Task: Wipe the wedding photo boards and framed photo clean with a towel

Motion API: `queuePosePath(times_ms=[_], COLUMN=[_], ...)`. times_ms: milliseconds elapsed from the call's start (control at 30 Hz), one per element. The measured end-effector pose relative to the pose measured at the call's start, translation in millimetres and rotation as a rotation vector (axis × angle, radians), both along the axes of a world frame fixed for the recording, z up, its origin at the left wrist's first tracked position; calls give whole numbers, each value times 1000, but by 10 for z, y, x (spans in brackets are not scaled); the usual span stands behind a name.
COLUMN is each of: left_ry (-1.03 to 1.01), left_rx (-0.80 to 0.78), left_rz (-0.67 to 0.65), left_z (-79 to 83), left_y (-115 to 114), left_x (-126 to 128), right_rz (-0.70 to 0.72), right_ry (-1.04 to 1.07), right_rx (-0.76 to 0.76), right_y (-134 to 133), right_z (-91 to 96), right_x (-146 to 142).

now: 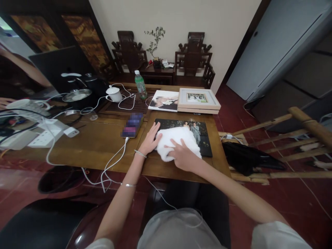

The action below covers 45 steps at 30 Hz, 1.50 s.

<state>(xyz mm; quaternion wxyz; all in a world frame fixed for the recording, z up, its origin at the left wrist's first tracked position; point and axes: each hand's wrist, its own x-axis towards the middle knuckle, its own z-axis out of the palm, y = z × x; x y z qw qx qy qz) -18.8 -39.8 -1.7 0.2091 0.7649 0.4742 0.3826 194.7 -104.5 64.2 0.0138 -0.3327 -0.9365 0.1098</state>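
Observation:
A dark photo panel (202, 136) with two standing figures lies flat at the near right of the wooden table (98, 141). A white cloth (178, 140) is spread over its left part. My right hand (184, 157) presses on the cloth's near edge, fingers curled over it. My left hand (150, 139) rests at the panel's left edge with fingers stretched flat, touching the cloth's side. A thin bracelet sits on each of my left arm's wrist and forearm.
A phone (132, 125) on a white cable lies left of the panel. Behind it are a framed picture (198, 99), a photo print (164, 100), a green bottle (140, 84), a white teapot (114, 93) and power strips (46, 136). Bamboo poles (298, 121) lie to the right.

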Motion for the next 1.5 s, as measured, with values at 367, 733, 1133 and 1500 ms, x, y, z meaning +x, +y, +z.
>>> queuePosePath(times_ms=[367,733,1133,1500], left_ry=[94,80,70,51], left_rx=[30,84,43,40], left_rz=[-2,-46,-78,-29], left_z=[-77,19,-108,-26], left_y=[94,54,106,51], left_x=[17,31,-8,28], right_rz=[-424,-275,-408,-219], right_ry=[57,185,117,75], right_rx=[74,-30,40,116], right_y=[894,1357,1174,-68], right_z=[-13,59,23,-205], right_x=[-53,-823,378,978])
